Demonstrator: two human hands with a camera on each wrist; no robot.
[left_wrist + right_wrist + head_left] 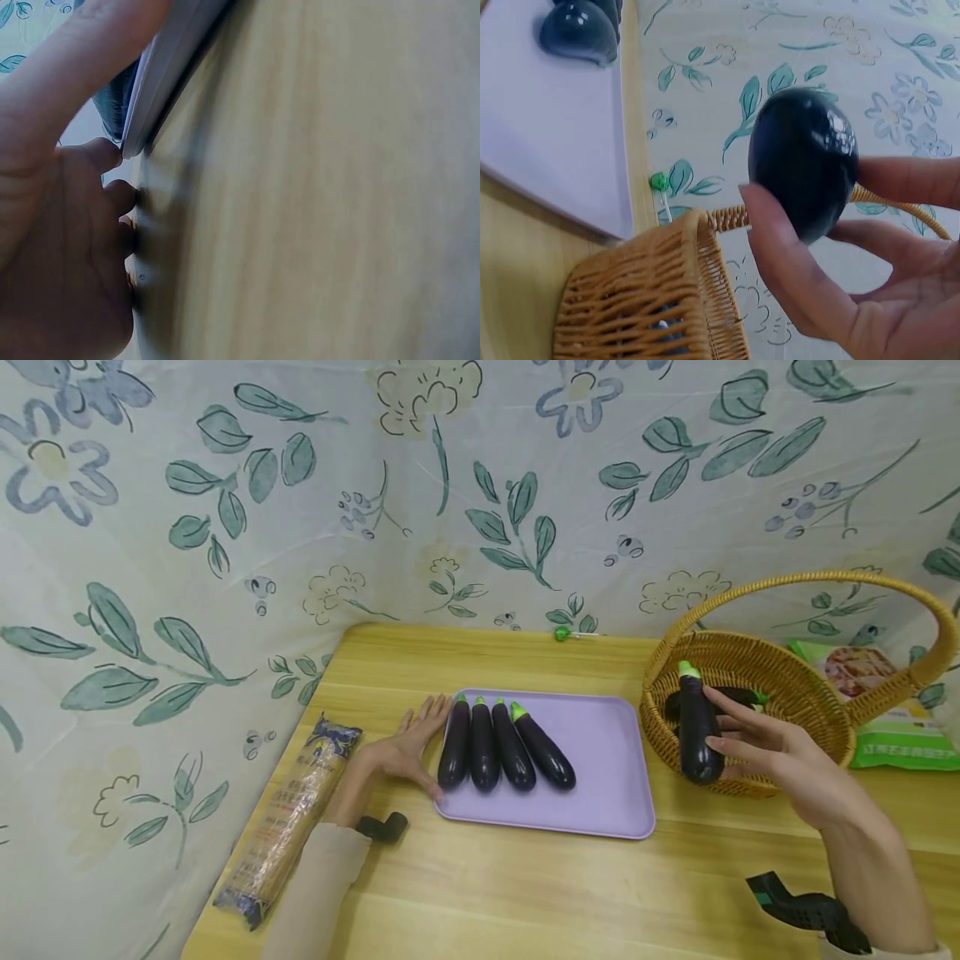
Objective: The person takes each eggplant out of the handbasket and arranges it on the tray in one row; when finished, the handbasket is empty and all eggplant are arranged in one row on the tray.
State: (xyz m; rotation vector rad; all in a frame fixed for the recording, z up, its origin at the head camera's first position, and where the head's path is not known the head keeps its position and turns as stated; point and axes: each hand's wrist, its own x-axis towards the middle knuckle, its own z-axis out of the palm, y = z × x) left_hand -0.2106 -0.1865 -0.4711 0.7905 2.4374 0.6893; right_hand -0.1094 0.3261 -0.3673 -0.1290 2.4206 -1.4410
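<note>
My right hand (780,760) pinches a dark eggplant (699,735) with a green stem end, held up over the near left rim of a wicker basket (806,681). In the right wrist view the eggplant (802,161) is seen end-on between thumb and fingers. Several eggplants (484,747) lie side by side on the left part of a lilac tray (600,768). At the tray's left edge my left hand (401,752) rests with fingers spread, its thumb by the near left corner. The left wrist view shows its fingers (112,199) against the tray's side. More dark eggplants (738,696) lie inside the basket.
A long clear package (288,827) lies along the table's left side, beside my left forearm. A green and white bag (900,718) stands behind and right of the basket. A small green-headed stick (564,633) lies at the table's back edge. Floral cloth hangs behind.
</note>
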